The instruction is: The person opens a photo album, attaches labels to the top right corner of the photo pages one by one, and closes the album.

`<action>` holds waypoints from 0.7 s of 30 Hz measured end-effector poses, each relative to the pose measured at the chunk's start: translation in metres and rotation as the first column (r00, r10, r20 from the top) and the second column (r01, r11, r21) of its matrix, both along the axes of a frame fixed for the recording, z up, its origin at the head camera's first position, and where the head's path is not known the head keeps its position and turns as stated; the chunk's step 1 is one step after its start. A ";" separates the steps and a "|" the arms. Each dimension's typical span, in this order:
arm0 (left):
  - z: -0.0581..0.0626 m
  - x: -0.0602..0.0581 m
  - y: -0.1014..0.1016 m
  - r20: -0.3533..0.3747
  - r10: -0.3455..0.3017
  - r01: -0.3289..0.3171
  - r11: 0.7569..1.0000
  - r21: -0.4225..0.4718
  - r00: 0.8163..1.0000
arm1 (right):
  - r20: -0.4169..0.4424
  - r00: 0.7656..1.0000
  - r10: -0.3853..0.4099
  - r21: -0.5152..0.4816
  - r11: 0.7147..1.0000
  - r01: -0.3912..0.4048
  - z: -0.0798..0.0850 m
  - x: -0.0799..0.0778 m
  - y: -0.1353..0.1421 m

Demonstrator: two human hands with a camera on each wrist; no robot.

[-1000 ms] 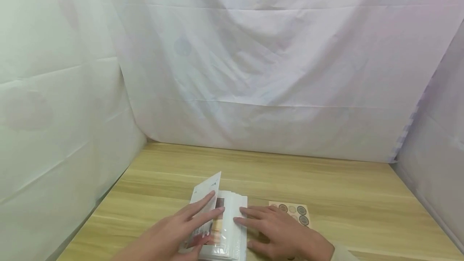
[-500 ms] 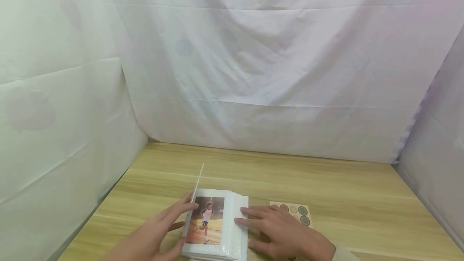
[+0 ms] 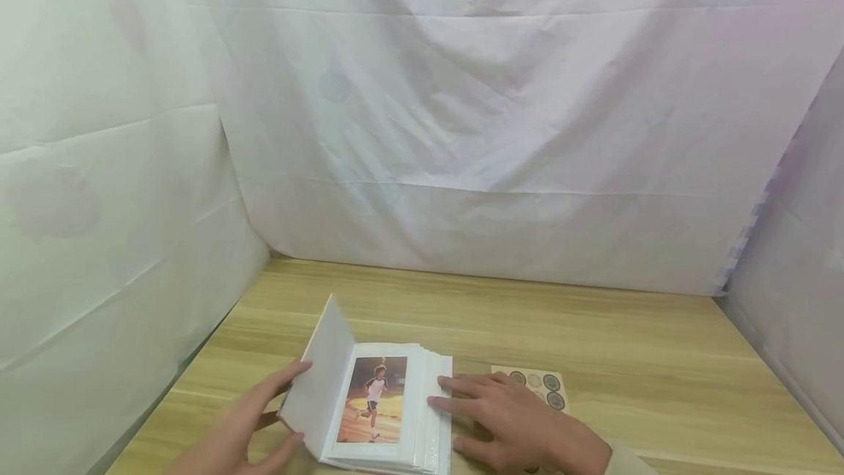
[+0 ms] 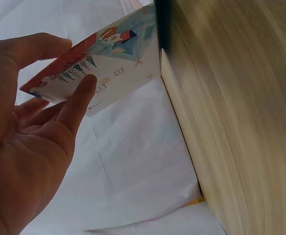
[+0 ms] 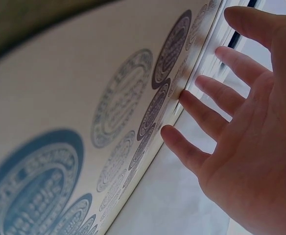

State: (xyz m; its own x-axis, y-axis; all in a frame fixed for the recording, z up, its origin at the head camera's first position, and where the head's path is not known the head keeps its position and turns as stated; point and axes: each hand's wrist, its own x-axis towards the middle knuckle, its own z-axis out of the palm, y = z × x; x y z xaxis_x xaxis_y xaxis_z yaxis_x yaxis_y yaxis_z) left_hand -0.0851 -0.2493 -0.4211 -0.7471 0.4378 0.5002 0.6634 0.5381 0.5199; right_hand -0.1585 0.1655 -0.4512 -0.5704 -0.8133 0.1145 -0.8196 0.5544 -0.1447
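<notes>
A small photo album (image 3: 422,416) lies on the table with its cover (image 3: 323,380) raised at the left. Its first page shows a photo (image 3: 374,400) of a running person in a clear sleeve. My left hand (image 3: 247,416) holds the cover's outer edge between thumb and fingers. The left wrist view shows the cover's printed outside (image 4: 108,63), with a red band and small pennants. Fairly straight fingers of my right hand (image 3: 521,416) rest at the album's right edge. Under and beyond that hand lies a sticker sheet (image 3: 552,385) with round stamp-like designs, partly hidden.
The wood-grain table (image 3: 593,336) reaches back to a white cloth curtain (image 3: 461,130). More cloth hangs along the left side (image 3: 99,240) and the right side (image 3: 798,277).
My left hand has moved left, swinging the cover from over the photo to a raised position at the left. The photo has come fully into view. My right hand has stayed in place.
</notes>
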 end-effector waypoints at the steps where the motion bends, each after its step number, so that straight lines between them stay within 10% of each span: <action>1: -0.001 0.001 -0.003 -0.019 0.025 -0.025 1.000 -0.007 1.000 | -0.003 1.000 0.000 0.001 1.000 0.000 0.000 0.000 0.000; 21: -0.035 -0.001 -0.053 -0.163 0.291 -0.324 0.914 -0.243 0.943 | 0.012 1.000 -0.008 0.010 1.000 0.008 0.000 0.001 0.003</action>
